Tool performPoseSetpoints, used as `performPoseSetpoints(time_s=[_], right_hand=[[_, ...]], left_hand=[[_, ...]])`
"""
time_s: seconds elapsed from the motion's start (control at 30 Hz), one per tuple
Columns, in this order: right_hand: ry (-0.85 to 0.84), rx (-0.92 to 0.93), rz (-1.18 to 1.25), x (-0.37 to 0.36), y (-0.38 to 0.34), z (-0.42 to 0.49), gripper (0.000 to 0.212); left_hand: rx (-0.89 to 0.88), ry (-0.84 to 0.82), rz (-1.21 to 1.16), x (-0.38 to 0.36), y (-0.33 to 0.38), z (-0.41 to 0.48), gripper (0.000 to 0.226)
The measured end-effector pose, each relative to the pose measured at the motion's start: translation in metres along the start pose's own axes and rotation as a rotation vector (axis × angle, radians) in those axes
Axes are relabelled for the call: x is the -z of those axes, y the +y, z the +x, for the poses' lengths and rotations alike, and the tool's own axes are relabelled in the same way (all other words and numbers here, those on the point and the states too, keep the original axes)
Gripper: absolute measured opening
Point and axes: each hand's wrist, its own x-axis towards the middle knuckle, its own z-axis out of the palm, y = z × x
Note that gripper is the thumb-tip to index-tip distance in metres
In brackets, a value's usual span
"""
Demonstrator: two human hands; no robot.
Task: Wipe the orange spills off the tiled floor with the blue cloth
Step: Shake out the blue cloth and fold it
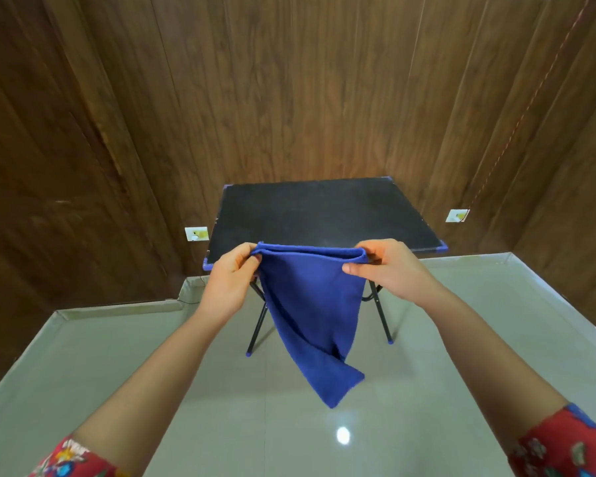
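Head view: left hand (pixel 229 271) and right hand (pixel 384 265) fingers (pixel 353 269) pinch the blue cloth (pixel 310 311) taut, probably for folding; no orange spills visible on the tiled floor (pixel 427 373).

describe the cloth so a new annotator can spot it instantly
Start at the black folding table against the wood-panelled wall. Just in front of its near edge, both hands, left and right, hold up the cloth by its top edge; it hangs in mid-air above the floor. It is the only fabric piece, solid deep blue.

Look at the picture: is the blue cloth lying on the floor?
No, the blue cloth hangs in the air, its top edge pinched between the left hand and right hand.
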Motion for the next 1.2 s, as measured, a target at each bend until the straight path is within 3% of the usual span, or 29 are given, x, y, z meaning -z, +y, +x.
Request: performPoseSetpoints(time_s=[0.1, 0.27, 0.4, 0.5, 0.57, 0.63, 0.67, 0.73, 0.8, 0.93, 1.03, 1.1, 1.2], right_hand=[[-0.016, 0.008, 0.152, 0.002, -0.001, -0.005, 0.015], [0.076, 0.061, 0.001, 0.004, 0.003, -0.005, 0.013], [-0.005, -0.004, 0.174, 0.013, 0.005, -0.009, 0.017], [0.06, -0.135, 0.62, 0.016, -0.001, -0.007, 0.02], [0.051, -0.398, 0.925, 0.005, 0.007, -0.01, 0.053], [-0.033, -0.67, 0.996, -0.026, 0.041, -0.025, 0.082], [-0.115, -0.762, 0.978, -0.046, 0.061, -0.035, 0.086], [-0.218, -0.86, 0.917, -0.078, 0.091, -0.054, 0.073], [-0.225, -0.877, 0.869, -0.092, 0.109, -0.058, 0.046], [-0.216, -0.803, 0.895, -0.093, 0.112, -0.055, 0.032], [-0.31, -0.908, 0.573, -0.104, 0.118, -0.06, 0.03], [-0.23, -0.921, 0.481, -0.112, 0.119, -0.057, 0.023], [0.002, -0.849, 0.649, -0.106, 0.108, -0.038, 0.045]], left_hand=[[0.007, -0.056, -0.05, 0.0, -0.001, -0.004, 0.022], [-0.012, -0.194, 0.005, -0.005, 0.003, 0.0, 0.023], [0.027, -0.241, -0.064, -0.01, 0.011, 0.005, 0.023], [0.223, -0.222, -0.385, -0.015, 0.016, 0.014, 0.035], [0.5, -0.324, -0.569, -0.023, 0.004, 0.012, 0.068], [0.745, -0.481, -0.599, -0.034, -0.028, -0.005, 0.092], [0.833, -0.542, -0.543, -0.039, -0.046, -0.018, 0.09], [0.911, -0.613, -0.353, -0.045, -0.079, -0.041, 0.058], [0.933, -0.565, -0.226, -0.049, -0.101, -0.05, 0.028], [0.879, -0.465, -0.448, -0.044, -0.112, -0.042, 0.022], [0.906, -0.572, -0.069, -0.044, -0.122, -0.046, 0.014], [0.887, -0.475, 0.135, -0.049, -0.125, -0.045, 0.004], [0.757, -0.206, 0.006, -0.052, -0.111, -0.032, 0.046]])
